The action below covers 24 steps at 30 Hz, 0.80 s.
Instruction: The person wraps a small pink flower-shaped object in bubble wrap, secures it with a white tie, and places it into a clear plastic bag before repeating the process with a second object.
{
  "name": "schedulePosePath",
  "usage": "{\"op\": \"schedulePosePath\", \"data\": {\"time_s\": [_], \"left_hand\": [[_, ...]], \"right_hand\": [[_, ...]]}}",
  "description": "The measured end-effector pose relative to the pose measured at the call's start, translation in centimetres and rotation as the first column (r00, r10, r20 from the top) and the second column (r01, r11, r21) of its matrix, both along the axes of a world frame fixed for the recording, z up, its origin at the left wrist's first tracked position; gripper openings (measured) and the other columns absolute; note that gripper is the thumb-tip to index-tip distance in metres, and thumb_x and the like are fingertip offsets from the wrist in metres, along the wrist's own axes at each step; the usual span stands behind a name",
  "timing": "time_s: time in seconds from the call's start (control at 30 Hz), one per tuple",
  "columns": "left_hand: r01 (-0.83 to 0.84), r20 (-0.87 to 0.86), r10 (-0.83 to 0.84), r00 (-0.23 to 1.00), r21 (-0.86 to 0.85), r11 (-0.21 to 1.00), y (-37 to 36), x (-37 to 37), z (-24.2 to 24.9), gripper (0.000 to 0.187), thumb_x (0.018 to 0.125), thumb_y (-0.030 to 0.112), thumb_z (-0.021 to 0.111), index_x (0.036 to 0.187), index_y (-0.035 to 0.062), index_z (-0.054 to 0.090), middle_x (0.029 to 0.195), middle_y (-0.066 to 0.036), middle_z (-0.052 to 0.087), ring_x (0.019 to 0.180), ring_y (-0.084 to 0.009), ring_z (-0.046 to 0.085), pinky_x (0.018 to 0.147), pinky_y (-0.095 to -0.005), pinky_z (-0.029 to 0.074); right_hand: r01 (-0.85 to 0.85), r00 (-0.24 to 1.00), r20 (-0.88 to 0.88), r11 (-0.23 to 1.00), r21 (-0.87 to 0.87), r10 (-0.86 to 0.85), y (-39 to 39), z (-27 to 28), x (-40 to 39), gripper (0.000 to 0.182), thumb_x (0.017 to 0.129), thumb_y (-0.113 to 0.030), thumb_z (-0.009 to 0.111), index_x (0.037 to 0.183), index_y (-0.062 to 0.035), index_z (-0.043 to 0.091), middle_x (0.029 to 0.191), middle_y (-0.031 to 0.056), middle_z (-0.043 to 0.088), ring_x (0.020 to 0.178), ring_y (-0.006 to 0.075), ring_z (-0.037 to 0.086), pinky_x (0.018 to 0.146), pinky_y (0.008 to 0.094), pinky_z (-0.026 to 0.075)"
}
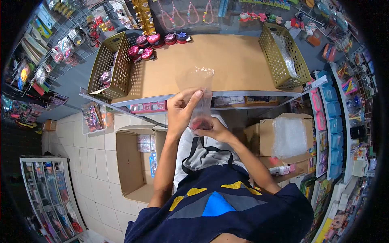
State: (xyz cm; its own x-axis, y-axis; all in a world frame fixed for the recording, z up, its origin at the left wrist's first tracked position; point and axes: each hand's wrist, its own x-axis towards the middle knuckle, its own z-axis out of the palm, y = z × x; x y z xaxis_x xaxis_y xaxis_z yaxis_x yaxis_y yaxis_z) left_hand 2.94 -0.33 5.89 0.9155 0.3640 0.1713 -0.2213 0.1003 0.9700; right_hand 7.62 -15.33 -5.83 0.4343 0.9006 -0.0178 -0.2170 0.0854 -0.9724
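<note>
In front of my chest is a clear plastic bag [201, 77], upright, its upper end rising above my fingers. My left hand [182, 108] pinches the bag at mid-height between thumb and fingers. Lower down, my right hand [216, 130] is closed around the bag's bottom, where a dark red round item [201, 123] sits inside the plastic. Its exact kind is blurred by the film. Several round pink and red cases with flower tops [154, 39] stand on the brown shelf [231, 56] beyond my hands.
An olive perforated basket [121, 67] stands at the shelf's left end, another basket [269, 52] at its right. Below are an open cardboard box [129, 162] on the left and a carton with bubble wrap [289, 137] on the right. Hanging goods line the walls.
</note>
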Motion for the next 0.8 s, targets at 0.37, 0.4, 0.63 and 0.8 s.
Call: {"op": "schedulePosePath", "data": {"time_s": [0.37,0.4,0.63,0.8], "left_hand": [[0.073,-0.101,-0.081,0.992,-0.077,0.994,-1.8,-4.0,-8.3,0.059,0.084,0.008,0.075,0.135,0.0009,0.046,0.122,-0.01,0.057,0.117,-0.0167,0.054,0.098,-0.0325,0.045],[0.046,-0.089,-0.052,0.995,-0.059,0.997,-2.2,-4.2,-8.6,0.056,0.085,0.006,0.074,0.134,0.0002,0.047,0.122,-0.01,0.057,0.117,-0.0168,0.054,0.099,-0.0323,0.045],[0.025,-0.122,-0.035,0.992,-0.089,0.996,-1.5,-4.2,-7.9,0.038,0.088,0.002,0.069,0.123,-0.0036,0.055,0.116,-0.01,0.062,0.108,-0.0162,0.06,0.093,-0.0299,0.05],[0.082,-0.193,-0.109,0.975,-0.146,0.986,-0.8,-5.1,-8.1,0.032,0.09,0.008,0.07,0.117,-0.0021,0.058,0.109,-0.009,0.063,0.098,-0.0126,0.062,0.086,-0.028,0.052]], "right_hand": [[0.27,0.923,0.26,0.958,0.093,-0.285,0.3,2.6,0.8,0.022,0.1,-0.019,0.055,0.115,-0.003,0.06,0.108,0.0031,0.056,0.102,0.012,0.056,0.089,0.0271,0.046],[0.271,0.92,0.265,0.957,0.106,-0.29,0.6,3.2,0.8,0.021,0.1,-0.019,0.056,0.113,-0.0025,0.061,0.107,0.0035,0.057,0.102,0.0125,0.056,0.089,0.0276,0.045],[0.445,0.794,0.396,0.885,0.139,-0.462,0.1,5.3,1.2,0.015,0.093,-0.008,0.065,0.102,0.002,0.067,0.104,0.0069,0.062,0.102,0.0134,0.058,0.088,0.0265,0.047],[0.366,0.923,0.113,0.93,0.029,-0.367,-1.4,5.3,1.7,0.012,0.089,-0.005,0.07,0.099,0.0013,0.067,0.095,0.0034,0.067,0.088,0.0081,0.061,0.081,0.023,0.049]]}}
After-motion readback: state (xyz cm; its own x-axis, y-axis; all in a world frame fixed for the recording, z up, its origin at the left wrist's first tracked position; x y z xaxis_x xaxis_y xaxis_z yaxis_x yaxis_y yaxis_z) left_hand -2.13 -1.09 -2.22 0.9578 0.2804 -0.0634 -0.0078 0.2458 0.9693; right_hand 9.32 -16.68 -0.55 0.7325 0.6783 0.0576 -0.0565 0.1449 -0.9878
